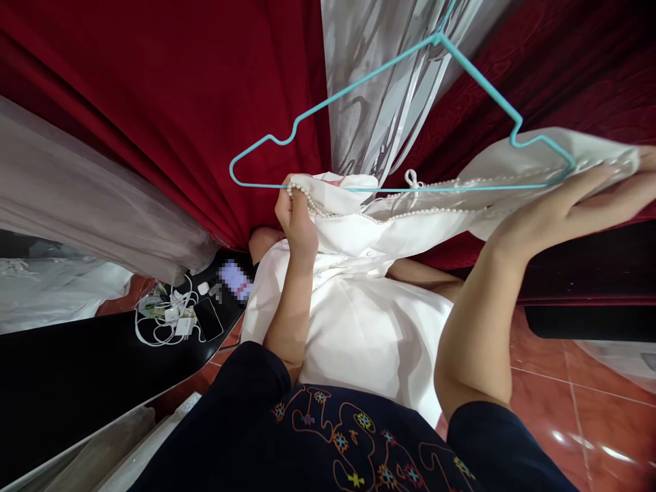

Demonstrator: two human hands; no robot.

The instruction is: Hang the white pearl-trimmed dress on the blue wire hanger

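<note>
A white dress with pearl trim along its neckline lies across my lap. My left hand is closed on the pearl-edged fabric, near the lower left bar of a light blue hanger. On the right, my right hand grips another part of the dress, which stretches up and outward there; some of its fingers run to the picture's edge. The hanger's right end reaches into the fabric beside that hand. Its left end sticks out bare past my left hand. The hook leaves the picture at the top.
Red curtains and a sheer white curtain hang in front. To the left, a black table carries a phone, tangled white cables and small items. Red floor tiles show at the right.
</note>
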